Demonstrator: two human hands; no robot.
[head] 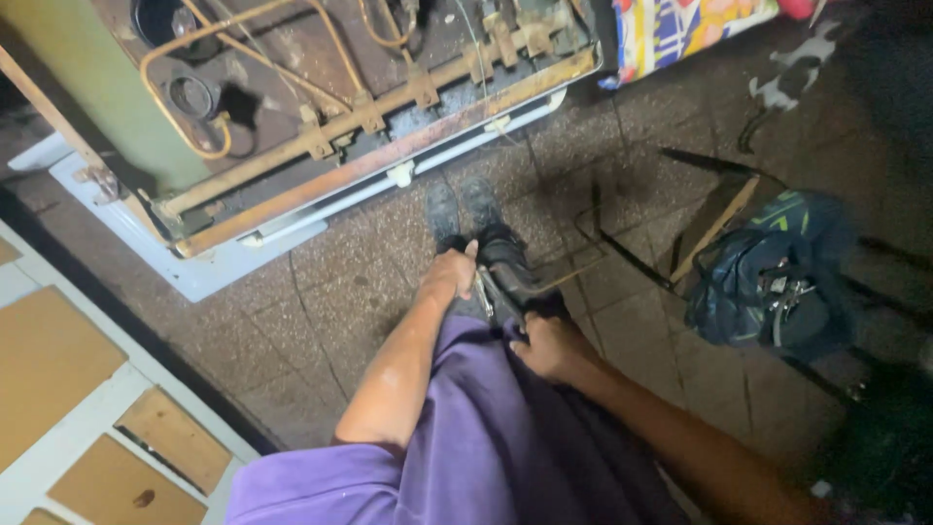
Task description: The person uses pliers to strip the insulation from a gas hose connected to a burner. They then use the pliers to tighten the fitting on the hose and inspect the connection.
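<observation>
My left hand [453,273] is closed on the upper side of a dark bulky tool [507,270] with a small metal part, held over my purple-clothed lap. My right hand [550,346] grips the tool's lower end, fingers curled tight. A thin rod [569,279] sticks out from the tool toward the right. Just beyond the hands, two dark shoes [460,207] rest on the speckled tile floor. What kind of tool it is cannot be told in the dim light.
A rusty appliance back [321,107] with copper tubes lies ahead on a white panel. A dark backpack [773,282] sits at the right beside a wooden frame. A white frame with brown boards [68,389] is at the left. A cat [789,80] stands at the far right.
</observation>
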